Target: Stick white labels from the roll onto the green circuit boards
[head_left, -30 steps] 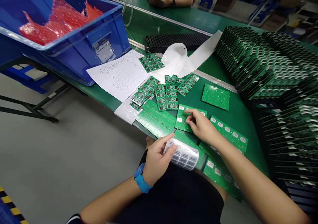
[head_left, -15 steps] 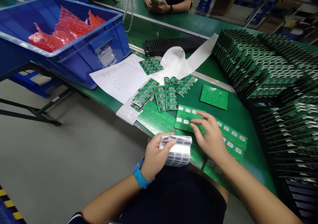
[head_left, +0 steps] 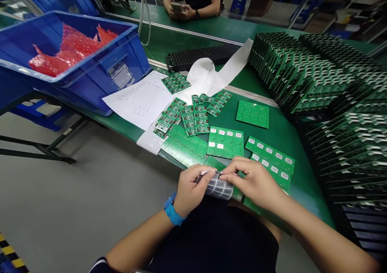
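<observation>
My left hand [head_left: 191, 187], with a blue band at the wrist, grips a curled sheet of stickers [head_left: 221, 188] between thumb and fingers. At the sheet's upper edge my right hand [head_left: 255, 180] is closed in a pinch; whether a single sticker has come loose there is hidden by the fingertips. Just beyond the hands lies a green circuit board [head_left: 226, 146] with a full row of white stickers at its far side and two more in the nearer row. To its right, another circuit board panel [head_left: 266, 157] carries two rows of stickers. Boards without stickers [head_left: 184, 144] lie to the left.
Component-side-up boards [head_left: 195, 119] lie beyond, near a printed sheet [head_left: 142, 101] and white paper strip [head_left: 232, 72]. Racks packed with boards [head_left: 290, 71] line the right. A blue crate [head_left: 127, 59] holds red bubble wrap [head_left: 75, 43]. Across the bench, a person [head_left: 193, 3] holds a phone.
My right hand has moved back from the stickered board to the sticker sheet and pinches its upper edge. The sheet is tilted and curled differently in my left hand. The view has shifted slightly.
</observation>
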`<state>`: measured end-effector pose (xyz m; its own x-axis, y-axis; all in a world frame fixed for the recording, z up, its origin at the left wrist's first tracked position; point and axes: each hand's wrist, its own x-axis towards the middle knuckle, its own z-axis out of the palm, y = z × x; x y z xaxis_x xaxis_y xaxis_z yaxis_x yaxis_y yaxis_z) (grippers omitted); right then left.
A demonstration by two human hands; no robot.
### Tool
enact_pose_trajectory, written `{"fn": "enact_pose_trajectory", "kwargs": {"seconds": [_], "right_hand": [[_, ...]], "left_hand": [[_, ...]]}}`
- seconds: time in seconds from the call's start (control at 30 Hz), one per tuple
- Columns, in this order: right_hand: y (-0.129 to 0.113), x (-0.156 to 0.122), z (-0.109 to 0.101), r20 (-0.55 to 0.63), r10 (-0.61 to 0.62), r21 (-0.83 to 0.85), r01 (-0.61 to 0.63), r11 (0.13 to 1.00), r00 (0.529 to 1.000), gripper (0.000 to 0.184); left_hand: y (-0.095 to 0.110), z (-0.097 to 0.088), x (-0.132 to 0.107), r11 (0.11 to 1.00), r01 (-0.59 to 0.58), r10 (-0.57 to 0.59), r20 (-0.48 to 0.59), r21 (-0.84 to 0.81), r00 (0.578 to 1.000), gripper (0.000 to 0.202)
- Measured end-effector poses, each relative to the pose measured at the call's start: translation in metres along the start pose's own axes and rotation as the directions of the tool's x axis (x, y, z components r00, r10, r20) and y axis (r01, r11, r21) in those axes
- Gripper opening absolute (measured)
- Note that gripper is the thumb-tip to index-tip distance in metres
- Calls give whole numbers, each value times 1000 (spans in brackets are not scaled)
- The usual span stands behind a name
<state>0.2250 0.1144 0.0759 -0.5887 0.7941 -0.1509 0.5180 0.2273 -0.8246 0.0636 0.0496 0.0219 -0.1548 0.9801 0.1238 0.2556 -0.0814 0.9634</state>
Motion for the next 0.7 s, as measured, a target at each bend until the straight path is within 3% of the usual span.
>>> {"fn": "enact_pose_trajectory", "kwargs": {"seconds": [0.13,0.27,0.4,0.7], "right_hand": [[2,-4,0,25,22,-20,-22,1000,999,14],[6,-7,-5,32,68,3,-68,998,997,38],[9,-6,-11,25,9,-23,-8,1000,1000,13],[18,-3,-10,-7,-33,-75,32,997,999,8]], "left_hand": [[-4,7,0,996,76,-71,-81,55,994,18],[-7,8,-1,993,103,-99,-82,49,992,17],[-6,7,0,992,117,-116,-44,42,992,14],[-9,9,2,998,-10,9,15,57,1000,17]]}}
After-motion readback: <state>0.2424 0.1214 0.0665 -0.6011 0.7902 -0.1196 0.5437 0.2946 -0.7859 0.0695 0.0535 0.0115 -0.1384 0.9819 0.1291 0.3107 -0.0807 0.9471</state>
